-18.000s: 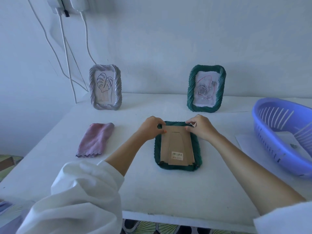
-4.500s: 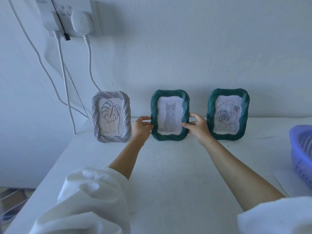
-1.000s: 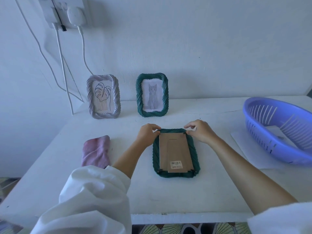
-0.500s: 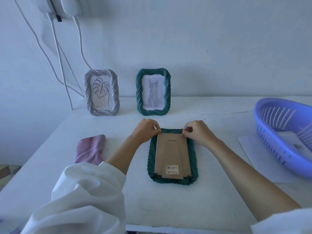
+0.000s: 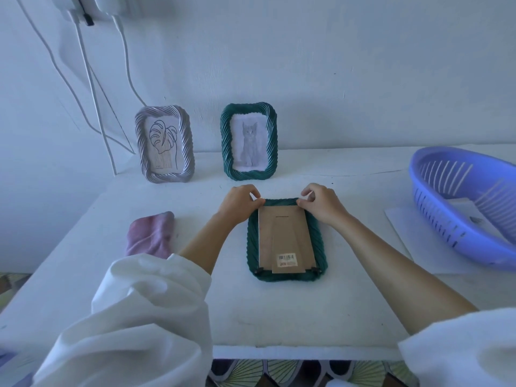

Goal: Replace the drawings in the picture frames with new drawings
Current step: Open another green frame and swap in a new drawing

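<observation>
Your left hand (image 5: 240, 203) and right hand (image 5: 325, 205) are pinching the face-down green frame (image 5: 252, 241)
Purple basket (image 5: 452, 233) is holding white paper (image 5: 462, 206); your grip is staying unchanged

Face-down frame (image 5: 319, 241): a dark green rim, ridged in a twisted rope pattern, was shown.
Backing board (image 5: 284, 233): plain brown cardboard was seen, marked by a white barcode sticker (image 5: 286, 259).
Standing green frame (image 5: 226, 141): the same dark green twist was set round a grey cat drawing (image 5: 249, 143).
Silver frame (image 5: 186, 141): a pale silver-lilac twist was set round a black-line leaf drawing (image 5: 163, 141).
Cloth (image 5: 150, 236): mauve pink was seen.
Basket (image 5: 446, 227): blue-violet, slotted walls.
Table (image 5: 279, 308): white.
</observation>
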The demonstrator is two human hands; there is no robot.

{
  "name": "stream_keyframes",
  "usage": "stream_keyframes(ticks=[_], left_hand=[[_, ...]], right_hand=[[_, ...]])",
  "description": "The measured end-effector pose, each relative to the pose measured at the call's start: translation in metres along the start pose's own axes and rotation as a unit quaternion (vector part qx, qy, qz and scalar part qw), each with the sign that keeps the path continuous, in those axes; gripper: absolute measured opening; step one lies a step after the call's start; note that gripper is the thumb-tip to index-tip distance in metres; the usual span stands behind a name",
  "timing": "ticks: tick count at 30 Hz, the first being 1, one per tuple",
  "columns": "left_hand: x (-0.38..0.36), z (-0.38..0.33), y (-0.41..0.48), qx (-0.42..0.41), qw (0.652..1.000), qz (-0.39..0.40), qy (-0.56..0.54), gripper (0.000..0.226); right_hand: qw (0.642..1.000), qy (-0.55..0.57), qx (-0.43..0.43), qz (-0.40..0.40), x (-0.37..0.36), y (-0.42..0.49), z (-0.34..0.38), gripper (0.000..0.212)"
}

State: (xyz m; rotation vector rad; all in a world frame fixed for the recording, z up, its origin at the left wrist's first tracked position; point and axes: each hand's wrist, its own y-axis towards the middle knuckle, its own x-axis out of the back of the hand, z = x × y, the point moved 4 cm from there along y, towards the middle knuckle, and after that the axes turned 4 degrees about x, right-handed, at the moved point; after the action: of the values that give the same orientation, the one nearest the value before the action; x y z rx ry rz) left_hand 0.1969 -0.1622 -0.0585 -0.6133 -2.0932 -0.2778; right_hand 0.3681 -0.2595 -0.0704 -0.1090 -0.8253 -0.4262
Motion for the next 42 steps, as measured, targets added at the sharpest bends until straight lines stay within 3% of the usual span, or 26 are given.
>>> stream_keyframes(ticks=[3,6,15,19,27,42], left_hand=[[0.003,0.001,-0.011,-0.011,1.000,-0.008,-0.002,0.034],[0.005,0.001,-0.028,-0.042,0.999,-0.016,0.000,0.024],[0.002,0.008,-0.097,-0.099,0.993,0.061,-0.020,0.017],[-0.006,0.019,-0.118,-0.103,0.989,0.100,-0.021,0.029],[-0.012,0.016,-0.135,-0.079,0.993,0.051,-0.068,0.030],[-0.011,0.008,-0.137,-0.129,0.990,0.043,-0.017,0.022]], right_hand=[[1.000,-0.015,0.014,-0.014,0.008,-0.018,0.000,0.029],[0.999,-0.012,0.034,-0.028,0.014,-0.044,0.006,0.020],[0.996,0.000,0.065,0.057,0.011,-0.116,0.011,0.002],[0.992,-0.004,0.075,0.098,0.010,-0.134,0.006,0.019],[0.987,-0.073,0.119,0.083,0.005,-0.148,0.008,0.026],[0.975,-0.122,0.156,0.099,0.003,-0.150,0.008,0.017]])
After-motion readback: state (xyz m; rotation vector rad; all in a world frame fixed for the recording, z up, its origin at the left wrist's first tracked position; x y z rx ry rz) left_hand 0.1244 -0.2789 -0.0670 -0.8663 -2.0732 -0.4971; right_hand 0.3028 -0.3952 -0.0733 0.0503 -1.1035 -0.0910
